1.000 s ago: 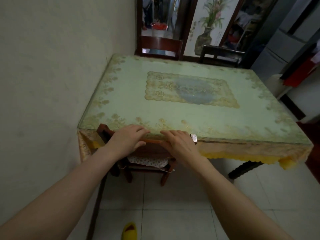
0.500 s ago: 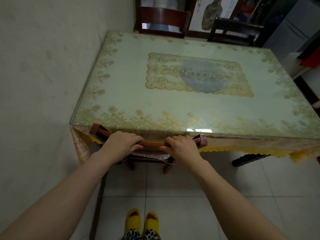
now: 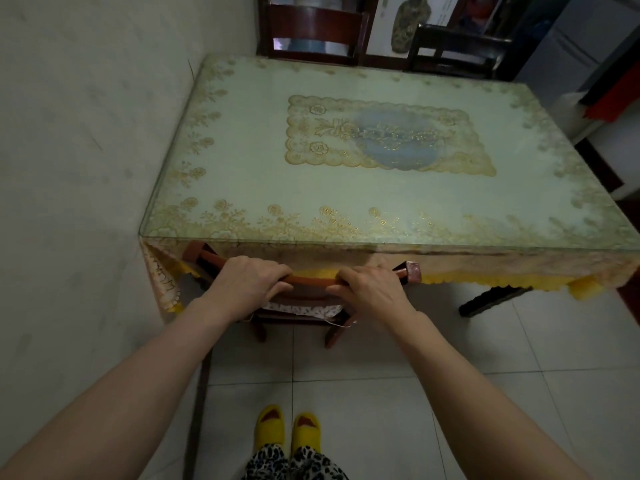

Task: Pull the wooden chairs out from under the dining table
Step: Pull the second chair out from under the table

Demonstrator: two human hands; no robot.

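A reddish wooden chair (image 3: 313, 282) stands tucked under the near edge of the dining table (image 3: 242, 150), which has a glass top over a gold-patterned cloth. My left hand (image 3: 247, 282) and my right hand (image 3: 369, 289) both grip the chair's curved top rail, fingers wrapped over it. The seat with a patterned cushion shows just below my hands; most of it is hidden under the table. Two more dark wooden chairs stand at the far side: one at the back left (image 3: 315, 32), one at the back right (image 3: 453, 50).
A plain wall (image 3: 86, 150) runs close along the table's left side. White floor tiles (image 3: 398, 393) lie behind the chair, where my feet in yellow slippers (image 3: 287, 427) stand. A dark table foot (image 3: 491, 301) shows at right. Grey cabinets fill the far right.
My hands went from resting flat on the rail to gripping it. The view tilted down and the rail now stands slightly clear of the table edge.
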